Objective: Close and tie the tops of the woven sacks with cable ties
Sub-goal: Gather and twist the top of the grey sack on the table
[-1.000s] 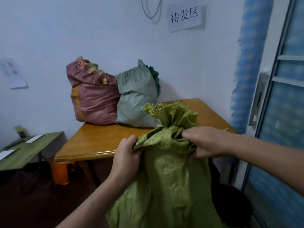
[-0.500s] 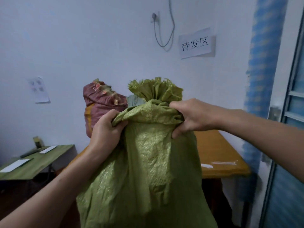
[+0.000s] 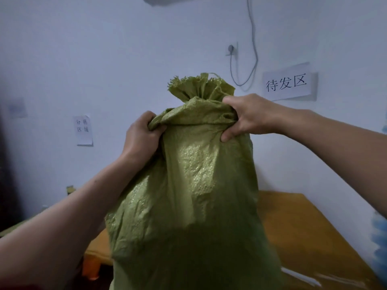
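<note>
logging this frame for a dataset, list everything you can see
woven sack: 1, green, centre foreground, top bunched
table: 1, orange-brown wood, behind the sack
wall sign: 1, white, wall upper right
paper note: 1, white, wall left
cable: 1, grey, hanging down the wall
left grip: 1, bare hand, holds the sack's top left
right grip: 1, bare hand, holds the sack's top right

Ahead of you a pale bluish-white wall (image 3: 104,59) carries a white paper sign (image 3: 288,83) with three black characters on the right, a smaller note (image 3: 84,130) on the left and a grey cable (image 3: 256,59) looping beside a socket (image 3: 231,49), with an orange-brown wooden table (image 3: 303,231) below at your right.
</note>
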